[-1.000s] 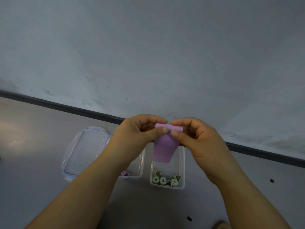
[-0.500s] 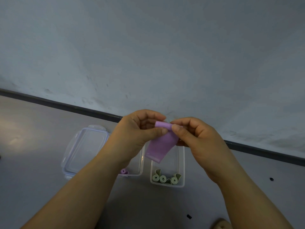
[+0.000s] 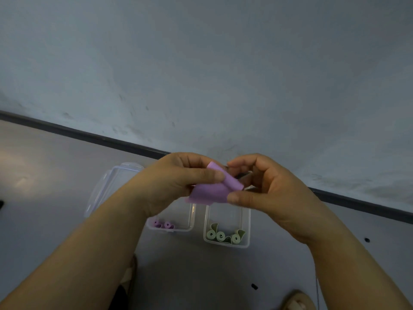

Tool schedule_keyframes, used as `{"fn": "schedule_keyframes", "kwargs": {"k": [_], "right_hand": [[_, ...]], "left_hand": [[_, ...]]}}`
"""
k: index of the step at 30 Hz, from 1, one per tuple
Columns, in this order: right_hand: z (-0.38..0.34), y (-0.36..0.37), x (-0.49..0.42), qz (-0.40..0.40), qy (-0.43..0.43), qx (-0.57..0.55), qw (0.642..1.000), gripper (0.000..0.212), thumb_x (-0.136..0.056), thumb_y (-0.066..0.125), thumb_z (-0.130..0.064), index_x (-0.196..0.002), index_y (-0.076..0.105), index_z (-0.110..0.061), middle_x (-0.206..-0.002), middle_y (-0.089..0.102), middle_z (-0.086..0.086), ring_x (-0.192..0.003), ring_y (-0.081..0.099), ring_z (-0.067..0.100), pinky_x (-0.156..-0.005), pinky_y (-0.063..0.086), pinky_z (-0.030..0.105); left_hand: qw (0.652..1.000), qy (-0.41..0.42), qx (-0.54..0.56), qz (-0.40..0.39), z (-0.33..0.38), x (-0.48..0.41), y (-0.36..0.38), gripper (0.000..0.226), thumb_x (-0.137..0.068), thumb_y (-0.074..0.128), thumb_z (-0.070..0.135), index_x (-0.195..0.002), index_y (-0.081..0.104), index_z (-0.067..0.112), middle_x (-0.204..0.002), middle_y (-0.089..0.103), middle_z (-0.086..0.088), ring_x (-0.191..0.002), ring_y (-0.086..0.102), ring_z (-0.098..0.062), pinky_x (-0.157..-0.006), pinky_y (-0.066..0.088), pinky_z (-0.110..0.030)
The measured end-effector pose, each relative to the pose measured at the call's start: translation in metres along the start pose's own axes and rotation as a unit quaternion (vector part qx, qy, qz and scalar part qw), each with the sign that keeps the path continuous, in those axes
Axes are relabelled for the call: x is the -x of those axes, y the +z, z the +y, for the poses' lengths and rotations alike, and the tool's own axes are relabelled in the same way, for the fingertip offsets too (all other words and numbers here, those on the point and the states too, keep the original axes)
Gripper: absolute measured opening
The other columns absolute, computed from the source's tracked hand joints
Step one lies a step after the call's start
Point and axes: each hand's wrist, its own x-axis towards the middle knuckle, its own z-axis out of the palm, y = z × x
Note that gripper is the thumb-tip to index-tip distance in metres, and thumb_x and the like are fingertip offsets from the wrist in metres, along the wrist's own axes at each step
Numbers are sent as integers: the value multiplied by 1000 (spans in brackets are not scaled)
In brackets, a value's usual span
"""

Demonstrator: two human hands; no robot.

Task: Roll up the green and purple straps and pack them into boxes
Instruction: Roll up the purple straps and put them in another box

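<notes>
I hold the purple strap [image 3: 212, 191] in the air above two clear boxes, with both hands on it. My left hand [image 3: 169, 182] pinches its left edge under the thumb. My right hand [image 3: 268, 193] curls round the rolled end, thumb beneath.

The strap is pale purple and matte. Its upper part is wound into a tight roll with a short flat tail hanging below.

Half a second ago the roll lay level. It now slants from upper left to lower right, and the tail is shorter.

Below, the left box [image 3: 192, 220] holds purple rolls [image 3: 163, 224] and the right box [image 3: 245, 220] holds green rolls [image 3: 223, 237]. A lid [image 3: 107, 189] lies beside the left box.
</notes>
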Motion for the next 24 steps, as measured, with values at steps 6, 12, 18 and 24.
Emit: {"fn": "schedule_keyframes", "kwargs": {"k": [6,12,18,24], "right_hand": [[-5,3,6,-122,-36,134,983,68,-61,84,-24,-115,50,-48,-110,45,-28,-91,53,3,-75,53,25],[-6,2,7,-141,-32,147,979,67,-59,85,-28,-115,51,-43,-112,45,-29,-91,52,3,-74,52,25],[-7,3,9,-130,-39,153,979,63,-58,86,-28,-112,54,-40,-110,47,-27,-89,53,6,-71,52,24],[-6,1,9,-113,-46,127,984,59,-50,80,-43,-105,59,-37,-110,51,-25,-87,55,7,-68,52,22]], "left_hand": [[986,-69,-12,-154,0,5,-4,15,-65,72,22,-79,75,18,-82,72,-1,-78,67,-12,-71,52,-22],[981,-84,15,-177,0,5,-1,17,-73,60,11,-71,76,18,-73,71,1,-68,67,-8,-60,51,-17],[979,-82,22,-184,-2,4,-2,9,-71,69,11,-73,76,17,-75,72,0,-70,68,-9,-61,53,-18],[981,-57,-6,-186,-2,5,2,13,-62,77,25,-74,77,21,-77,72,4,-74,67,-7,-68,52,-17]]}}
